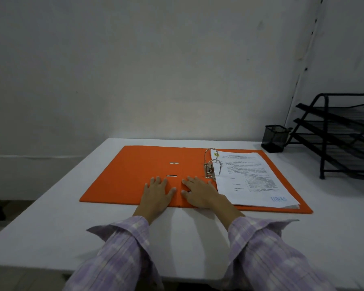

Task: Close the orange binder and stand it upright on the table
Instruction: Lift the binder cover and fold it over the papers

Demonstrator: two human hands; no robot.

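Note:
The orange binder (135, 171) lies open and flat on the white table (51, 217). Its metal ring mechanism (211, 164) stands near the middle, rings closed over a stack of printed sheets (252, 179) on the right half. My left hand (157, 194) rests palm down on the near part of the left cover, fingers spread. Just right of it, beside the rings, my right hand (199, 193) presses flat on the spine area, its wrist close to the paper's near left corner. Neither hand grips anything.
A black mesh pen cup (274, 138) stands at the back right of the table. A black tiered wire document tray (340, 135) sits at the far right. A grey wall rises behind the table's far edge.

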